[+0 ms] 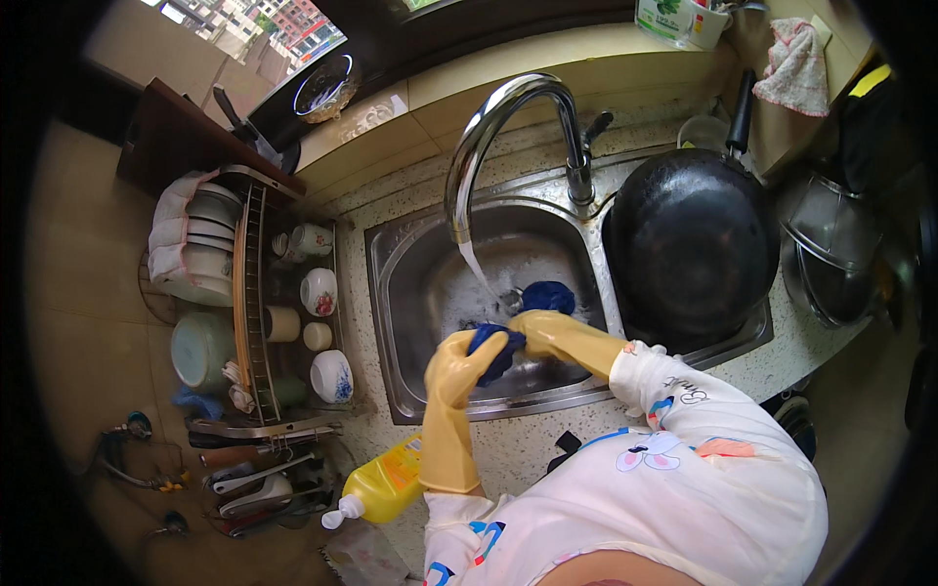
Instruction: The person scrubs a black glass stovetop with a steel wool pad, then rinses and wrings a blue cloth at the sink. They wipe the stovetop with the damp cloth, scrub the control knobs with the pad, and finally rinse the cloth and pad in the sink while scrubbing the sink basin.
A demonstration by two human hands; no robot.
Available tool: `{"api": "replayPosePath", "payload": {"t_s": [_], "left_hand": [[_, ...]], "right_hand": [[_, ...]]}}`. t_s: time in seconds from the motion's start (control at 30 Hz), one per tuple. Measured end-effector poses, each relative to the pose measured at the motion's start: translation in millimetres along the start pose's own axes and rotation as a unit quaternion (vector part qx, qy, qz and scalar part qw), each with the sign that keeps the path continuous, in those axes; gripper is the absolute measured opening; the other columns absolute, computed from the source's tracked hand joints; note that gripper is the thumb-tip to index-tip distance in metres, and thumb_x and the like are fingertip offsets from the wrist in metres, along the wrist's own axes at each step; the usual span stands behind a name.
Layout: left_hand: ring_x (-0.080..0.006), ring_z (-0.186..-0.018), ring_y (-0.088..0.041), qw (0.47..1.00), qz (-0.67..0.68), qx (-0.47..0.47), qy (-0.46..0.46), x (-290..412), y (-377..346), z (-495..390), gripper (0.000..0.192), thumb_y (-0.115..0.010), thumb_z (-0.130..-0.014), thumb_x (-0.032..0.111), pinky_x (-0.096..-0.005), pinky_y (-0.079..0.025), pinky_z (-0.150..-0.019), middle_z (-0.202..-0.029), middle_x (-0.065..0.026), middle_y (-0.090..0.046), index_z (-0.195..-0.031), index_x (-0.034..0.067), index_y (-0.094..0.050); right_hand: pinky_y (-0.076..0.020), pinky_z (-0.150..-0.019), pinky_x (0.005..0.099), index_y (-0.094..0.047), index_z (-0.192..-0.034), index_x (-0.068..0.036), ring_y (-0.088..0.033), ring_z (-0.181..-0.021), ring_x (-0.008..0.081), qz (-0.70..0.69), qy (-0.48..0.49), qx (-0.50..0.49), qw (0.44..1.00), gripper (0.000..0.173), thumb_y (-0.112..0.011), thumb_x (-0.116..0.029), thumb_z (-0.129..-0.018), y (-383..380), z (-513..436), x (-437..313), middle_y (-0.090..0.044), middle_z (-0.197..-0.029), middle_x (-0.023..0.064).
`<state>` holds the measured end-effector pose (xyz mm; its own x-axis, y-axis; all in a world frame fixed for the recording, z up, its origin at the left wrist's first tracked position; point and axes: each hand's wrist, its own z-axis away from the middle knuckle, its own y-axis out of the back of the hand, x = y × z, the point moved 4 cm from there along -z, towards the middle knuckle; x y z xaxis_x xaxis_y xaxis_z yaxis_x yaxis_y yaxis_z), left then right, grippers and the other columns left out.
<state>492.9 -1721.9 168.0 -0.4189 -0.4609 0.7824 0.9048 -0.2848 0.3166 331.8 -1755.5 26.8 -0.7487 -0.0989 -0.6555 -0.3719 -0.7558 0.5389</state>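
Note:
Both my hands wear yellow rubber gloves over the left basin of a stainless steel sink [418,293]. My left hand [462,366] grips one bunched end of a wet dark blue cloth [492,359]. Around the cloth's narrowed middle my right hand [542,331] is closed, and another bunch of it [549,297] sticks out beyond the fingers. Water [478,267] runs from the chrome gooseneck faucet [480,139] into the basin just behind my hands. Some foam lies on the basin floor near the drain.
A black wok [696,249] covers the right basin, its handle towards the wall. Beside my left forearm is a yellow detergent bottle [385,480]. A dish rack [256,308] with bowls, cups and plates stands at left. Metal pot lids [828,227] are at far right.

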Motion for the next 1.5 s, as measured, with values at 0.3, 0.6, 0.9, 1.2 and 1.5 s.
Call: {"api": "replayPosePath", "payload": {"t_s": [0.3, 0.6, 0.9, 1.2, 1.5], "left_hand": [[-0.0402, -0.119, -0.068, 0.892, 0.430, 0.001, 0.140, -88.2, -38.9, -26.5, 0.075, -0.060, -0.107, 0.057, -0.0513, -0.059, -0.102, -0.147, -0.0215, -0.063, -0.155, 0.001, -0.051], [-0.0291, -0.095, -0.075, 0.603, 0.741, -0.255, 0.151, -162.2, -51.6, -91.6, 0.060, -0.061, -0.108, 0.051, -0.0429, -0.065, -0.090, -0.116, -0.0182, -0.074, -0.140, 0.001, -0.061], [-0.0380, -0.112, -0.075, 0.518, 0.779, -0.352, -0.038, -51.0, -71.6, -32.1, 0.086, -0.053, -0.103, 0.071, -0.0489, -0.064, -0.087, -0.125, -0.0195, -0.078, -0.147, -0.003, -0.058], [-0.0254, -0.081, -0.072, 0.571, 0.753, -0.326, 0.009, -29.0, -85.2, -24.4, 0.067, -0.077, -0.096, 0.058, -0.0312, -0.054, -0.053, -0.107, -0.0104, -0.076, -0.137, 0.006, -0.064], [-0.0332, -0.124, -0.072, 0.970, -0.225, 0.003, 0.096, 13.6, -46.9, -58.9, 0.036, -0.073, -0.098, 0.035, -0.0422, -0.058, -0.096, -0.124, -0.0137, -0.079, -0.126, 0.014, -0.078]], "right_hand": [[-0.0579, -0.099, 0.0421, -0.073, -0.127, -0.010, -0.070, -0.120, 0.0385, -0.192, -0.012, 0.197, 0.961, 0.040, -0.074, -0.015, -0.087, 89.0, 57.9, -66.7, -0.073, -0.130, 0.0189], [-0.0545, -0.105, 0.0362, -0.074, -0.133, -0.014, -0.071, -0.120, 0.0282, -0.241, 0.180, 0.012, 0.954, 0.040, -0.073, -0.011, -0.093, 57.7, 137.3, -108.0, -0.074, -0.130, 0.0145], [-0.0435, -0.122, 0.0384, -0.047, -0.161, -0.003, -0.050, -0.150, 0.0269, -0.732, 0.110, 0.054, 0.670, 0.066, -0.073, -0.019, -0.102, 45.6, -9.9, 5.9, -0.052, -0.161, 0.0185], [-0.0613, -0.073, 0.0343, -0.063, -0.127, -0.008, -0.070, -0.086, 0.0185, -0.810, 0.117, -0.100, 0.565, 0.032, -0.076, -0.021, -0.101, 44.1, -16.6, -31.6, -0.070, -0.103, 0.0065], [-0.0547, -0.084, 0.0346, -0.068, -0.126, -0.008, -0.067, -0.091, 0.0190, -0.349, -0.040, 0.212, 0.912, 0.047, -0.080, -0.023, -0.083, 86.3, -6.4, -39.6, -0.070, -0.100, 0.0058]]}}
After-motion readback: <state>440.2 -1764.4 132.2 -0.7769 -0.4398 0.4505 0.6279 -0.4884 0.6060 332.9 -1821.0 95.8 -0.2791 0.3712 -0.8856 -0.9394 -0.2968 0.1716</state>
